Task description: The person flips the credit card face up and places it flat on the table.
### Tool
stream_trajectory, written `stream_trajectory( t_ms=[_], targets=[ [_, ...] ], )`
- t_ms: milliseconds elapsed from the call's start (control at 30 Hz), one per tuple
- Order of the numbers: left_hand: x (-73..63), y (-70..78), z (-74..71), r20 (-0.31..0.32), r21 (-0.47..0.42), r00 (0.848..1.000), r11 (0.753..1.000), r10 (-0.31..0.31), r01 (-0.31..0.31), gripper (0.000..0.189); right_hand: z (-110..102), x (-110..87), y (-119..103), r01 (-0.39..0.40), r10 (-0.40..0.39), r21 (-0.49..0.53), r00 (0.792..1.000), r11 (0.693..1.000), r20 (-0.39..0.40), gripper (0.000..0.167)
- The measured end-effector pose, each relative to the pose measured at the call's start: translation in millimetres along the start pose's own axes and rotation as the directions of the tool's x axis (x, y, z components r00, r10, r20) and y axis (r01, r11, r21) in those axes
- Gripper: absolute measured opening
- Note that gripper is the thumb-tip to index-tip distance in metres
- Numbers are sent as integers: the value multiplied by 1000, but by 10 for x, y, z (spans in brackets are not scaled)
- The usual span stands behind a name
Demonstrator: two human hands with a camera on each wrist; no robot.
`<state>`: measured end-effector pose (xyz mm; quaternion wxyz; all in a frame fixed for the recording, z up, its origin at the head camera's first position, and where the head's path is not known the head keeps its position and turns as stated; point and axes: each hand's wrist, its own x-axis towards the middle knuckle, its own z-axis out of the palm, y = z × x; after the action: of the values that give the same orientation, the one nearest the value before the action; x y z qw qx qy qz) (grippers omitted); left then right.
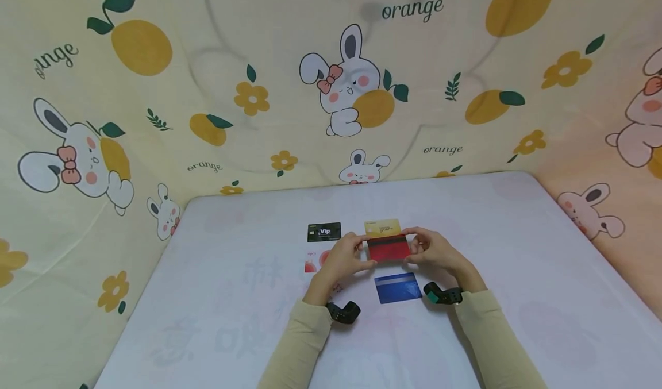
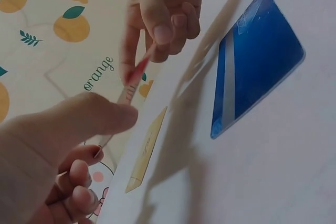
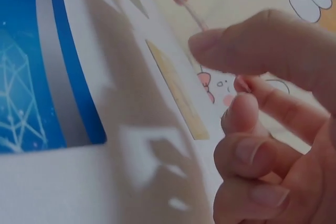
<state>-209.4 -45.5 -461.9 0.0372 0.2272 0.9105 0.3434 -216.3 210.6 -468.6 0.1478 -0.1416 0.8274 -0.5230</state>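
Note:
Both hands hold a red card (image 1: 389, 249) with a dark stripe along its top, raised above the table. My left hand (image 1: 341, 258) pinches its left end between thumb and fingers, and my right hand (image 1: 437, 252) pinches the right end. The left wrist view shows the card (image 2: 137, 74) nearly edge-on between both hands. Just behind it, a gold card (image 1: 383, 227) lies partly covered. Closer to me rests a blue card (image 1: 398, 288) with a grey stripe, its surface filling the left of the right wrist view.
A black card (image 1: 324, 232) marked Vip lies at the back left. Before it is a white and red card (image 1: 312, 261), partly hidden by the left hand. A white cloth covers the table (image 1: 233, 251), and a printed curtain (image 1: 289, 90) hangs behind it.

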Motion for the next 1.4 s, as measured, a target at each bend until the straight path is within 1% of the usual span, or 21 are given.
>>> stream_trajectory(
  t_ms=[200, 300, 433, 500, 600, 700, 767, 867, 1000, 1067, 1267, 1400],
  targets=[
    [-15, 2, -1, 26, -8, 999, 1000, 18, -18, 60, -40, -27, 11, 33, -34, 56, 999, 998, 11, 63],
    [-14, -9, 0, 33, -15, 999, 1000, 24, -24, 60, -65, -40, 2, 70, -72, 94, 997, 993, 24, 62],
    [-8, -21, -8, 23, -37, 999, 999, 39, -38, 59, -82, -47, -28, 99, -106, 171, 994, 980, 34, 62],
    [-7, -21, -15, 27, -55, 999, 998, 41, -39, 58, -80, -49, -47, 108, -118, 216, 992, 970, 35, 62],
    [-6, -17, -20, 44, -78, 998, 996, 38, -35, 57, -70, -53, -83, 129, -140, 249, 990, 960, 27, 62],
    [-6, -11, -25, 62, -97, 998, 995, 30, -24, 56, -57, -55, -122, 174, -183, 250, 983, 952, 10, 60],
    [-8, -4, -31, 60, -107, 998, 994, 36, -29, 57, -48, -56, -149, 205, -212, 258, 977, 944, -2, 58],
    [-10, 10, -40, 51, -93, 998, 995, 43, -38, 60, -31, -60, -179, 230, -235, 259, 972, 938, -15, 58],
    [-21, 56, -48, 34, -45, 998, 998, 50, -49, 66, -8, -56, -196, 216, -216, 223, 976, 951, -23, 57],
    [-28, 94, -52, 16, -39, 998, 998, 59, -58, 67, 7, -46, -205, 211, -210, 200, 977, 957, -25, 57],
    [-39, 211, -47, -46, -78, 994, 992, 96, -99, 65, 63, -32, -266, 231, -229, 181, 973, 956, -33, 58],
    [-36, 252, -30, -70, -93, 991, 988, 114, -121, 63, 104, -38, -326, 220, -218, 158, 976, 963, -30, 58]
  ],
)
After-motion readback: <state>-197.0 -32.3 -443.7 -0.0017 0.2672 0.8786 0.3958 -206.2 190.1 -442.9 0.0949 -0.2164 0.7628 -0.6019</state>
